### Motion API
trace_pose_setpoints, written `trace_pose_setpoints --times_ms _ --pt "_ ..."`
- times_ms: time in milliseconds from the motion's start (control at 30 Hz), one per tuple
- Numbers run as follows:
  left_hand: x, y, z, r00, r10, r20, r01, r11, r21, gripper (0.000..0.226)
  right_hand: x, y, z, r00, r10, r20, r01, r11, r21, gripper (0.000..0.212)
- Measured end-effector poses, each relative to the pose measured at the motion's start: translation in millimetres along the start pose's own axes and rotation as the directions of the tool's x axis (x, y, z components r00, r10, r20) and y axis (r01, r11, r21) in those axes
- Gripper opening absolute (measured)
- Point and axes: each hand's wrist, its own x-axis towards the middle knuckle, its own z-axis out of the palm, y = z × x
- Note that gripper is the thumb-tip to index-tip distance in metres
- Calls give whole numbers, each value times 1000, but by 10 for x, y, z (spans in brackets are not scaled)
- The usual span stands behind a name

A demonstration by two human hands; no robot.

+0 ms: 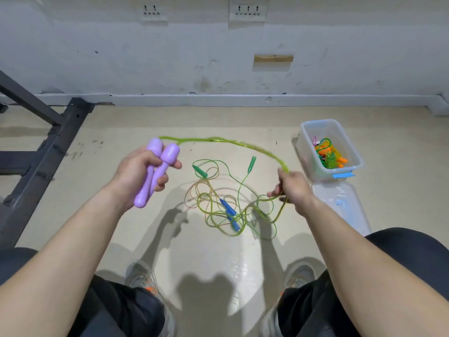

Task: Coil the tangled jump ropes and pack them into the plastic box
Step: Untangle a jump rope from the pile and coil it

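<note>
Downward head view, 1 frame. The left hand grips 2 purple handles side by side, fingers and thumb curled round their shafts and the bulbous ends pointing up. Pairing the handles in 1 fist probably gives a fixed anchor from which loops can be gathered.

From the handle tops a yellow-green cord arches across, blurred, to the right hand, whose fingers are closed round it. Below that hand the cord drops and trails into the tangle on the floor. Holding the hands apart keeps this length taut and off the heap, which should make it easier to draw free.

The tangle lies between the forearms, ahead of the person's shoes. In it are 2 green handles on a thin green cord and 2 blue handles on a speckled cord. How far the held cord is knotted with these cannot be told.

The plastic box stands open to the right, near the right hand, and holds a rope with orange handles plus green cord. Its lid lies flat just beside it, nearer the person, so the opening is free for packing.

Judged stage: at least 1 rope packed, the purple-handled rope in hand, 2 more on the floor.
</note>
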Motion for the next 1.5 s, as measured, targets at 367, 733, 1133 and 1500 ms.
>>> trace_pose_setpoints --times_ms 367,733,1133,1500 --pt "23 -316 290 984 -130 126 79 935 346 27 -494 -1470 -107 916 -395 63 336 845 415 48" --pt "-113 -279 513 888 -56 457 -126 925 359 28 -159 -504 -5 973 -98 210 228 570 -789 59" --pt "-56 -250 520 833 -153 531 -118 889 441 41 -449 -605 339 638 -197 744 207 975 81 9" --pt "37 -366 543 806 -296 513 103 923 370 56 -728 -750 450 660 -162 734 403 900 -164 41"
